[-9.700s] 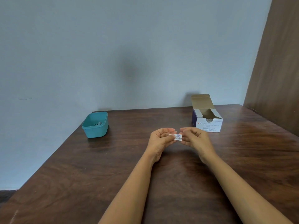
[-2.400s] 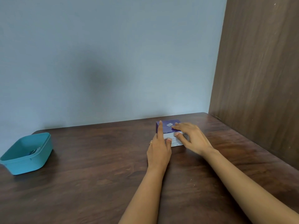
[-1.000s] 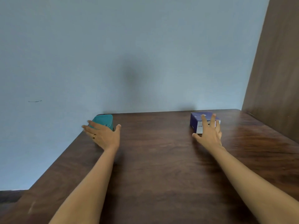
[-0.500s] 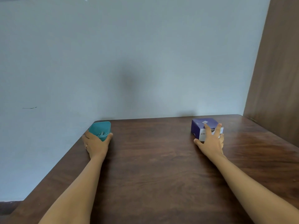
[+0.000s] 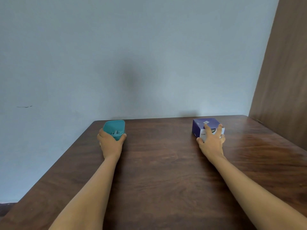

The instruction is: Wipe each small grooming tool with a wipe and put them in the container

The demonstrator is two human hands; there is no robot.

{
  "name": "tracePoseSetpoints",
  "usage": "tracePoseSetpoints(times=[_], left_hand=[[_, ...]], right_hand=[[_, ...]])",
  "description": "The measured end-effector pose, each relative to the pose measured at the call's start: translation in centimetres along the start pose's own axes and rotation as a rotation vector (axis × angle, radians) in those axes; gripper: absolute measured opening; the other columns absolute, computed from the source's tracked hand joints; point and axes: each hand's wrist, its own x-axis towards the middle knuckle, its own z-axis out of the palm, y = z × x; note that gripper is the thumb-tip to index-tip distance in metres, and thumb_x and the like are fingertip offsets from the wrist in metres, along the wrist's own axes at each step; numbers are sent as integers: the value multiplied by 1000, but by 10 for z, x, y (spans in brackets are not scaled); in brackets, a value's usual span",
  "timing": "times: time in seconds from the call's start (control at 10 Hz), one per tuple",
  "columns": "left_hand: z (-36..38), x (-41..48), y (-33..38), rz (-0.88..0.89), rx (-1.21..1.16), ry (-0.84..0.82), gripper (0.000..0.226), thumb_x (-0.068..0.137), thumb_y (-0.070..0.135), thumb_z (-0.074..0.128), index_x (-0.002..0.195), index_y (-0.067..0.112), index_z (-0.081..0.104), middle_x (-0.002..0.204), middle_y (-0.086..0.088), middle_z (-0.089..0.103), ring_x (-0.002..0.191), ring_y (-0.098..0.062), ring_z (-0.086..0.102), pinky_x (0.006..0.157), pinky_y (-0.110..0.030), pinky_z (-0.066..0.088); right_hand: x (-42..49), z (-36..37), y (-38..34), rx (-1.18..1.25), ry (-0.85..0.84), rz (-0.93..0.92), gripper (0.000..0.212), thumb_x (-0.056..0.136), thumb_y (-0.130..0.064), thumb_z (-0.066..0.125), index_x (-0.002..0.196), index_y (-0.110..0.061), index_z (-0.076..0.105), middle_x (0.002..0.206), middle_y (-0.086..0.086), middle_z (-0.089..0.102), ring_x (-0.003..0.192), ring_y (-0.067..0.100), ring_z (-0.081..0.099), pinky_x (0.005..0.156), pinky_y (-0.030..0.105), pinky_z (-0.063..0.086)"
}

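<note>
Wooden table point(image 5: 166, 171): teal container point(image 5: 110, 127), box point(image 5: 201, 124)

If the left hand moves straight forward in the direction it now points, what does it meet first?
The teal container, already gripped by the left hand; beyond it, probably the wall.
</note>
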Motion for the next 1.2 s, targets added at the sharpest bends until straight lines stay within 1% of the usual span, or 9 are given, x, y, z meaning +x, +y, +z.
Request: tracePoseSetpoints(times=[0.2, 0.4, 0.5, 0.6, 0.7, 0.9, 1.0, 1.1, 1.2], left_hand=[[30, -21, 22, 8, -14, -61, 100, 73, 38, 79, 145, 3, 19, 143, -16, 31, 130, -35, 37, 105, -46, 38], [54, -41, 42, 13, -27, -59, 98, 73, 35, 80, 144, 4, 19, 141, -15, 32, 130, -35, 38, 104, -44, 40], [62, -43, 45, 7, -23, -56, 98, 73, 35, 80, 144, 7, 19, 140, -14, 33, 130, -32, 38, 104, -43, 40], [65, -42, 45, 3, -18, -49, 98, 73, 35, 80, 144, 8, 18, 141, -13, 32, 130, -31, 37, 104, -43, 40], [66, -42, 43, 14, -15, -53, 98, 73, 36, 79, 144, 9, 18, 141, -12, 31, 131, -30, 36, 104, -42, 39], [65, -42, 41, 18, -10, -59, 102, 74, 39, 78, 147, 9, 13, 142, -13, 30, 133, -32, 34, 106, -44, 37], [63, -44, 42, 11, -18, -84, 108, 74, 42, 77, 150, 8, 6, 147, -14, 26, 136, -34, 31, 109, -46, 33], [62, -44, 42, 10, -21, -116, 117, 73, 49, 75, 151, 10, -3, 155, -18, 12, 142, -39, 19, 113, -49, 25], [59, -47, 43, -2, 29, -132, 124, 71, 59, 71, 150, 12, -12, 158, -20, -3, 145, -41, 6, 115, -50, 17]], right_hand=[[-1, 6, -13, 9, -46, -37, 65, 91, -29, 58, 149, -27, 28, 158, 16, -7, 137, 51, 14, 103, 46, 36], [2, 18, -26, -40, -58, -44, 70, 91, -32, 56, 151, -27, 20, 156, 23, -8, 135, 52, 19, 106, 45, 31], [6, 22, -28, -88, -46, -53, 70, 91, -33, 55, 151, -24, 19, 155, 27, -5, 134, 52, 21, 107, 45, 28], [8, 24, -29, -129, -39, -54, 71, 92, -35, 54, 151, -25, 17, 155, 28, -3, 136, 51, 19, 107, 45, 30], [9, 24, -30, -138, -43, -55, 73, 91, -36, 54, 151, -25, 15, 155, 27, -3, 134, 50, 24, 102, 44, 36], [9, 22, -35, -150, -74, -49, 77, 90, -38, 57, 152, -26, 12, 155, 26, -6, 131, 51, 25, 101, 43, 38], [6, 18, -34, -129, -92, -40, 80, 89, -37, 58, 152, -29, 9, 156, 23, -8, 130, 51, 24, 98, 47, 42], [5, 16, -32, -131, -102, -37, 87, 87, -42, 61, 152, -32, 4, 156, 19, -12, 134, 52, 16, 102, 51, 38], [1, 13, -33, -138, -87, -40, 95, 86, -47, 62, 151, -35, -6, 157, 15, -18, 139, 52, 1, 106, 55, 30]])
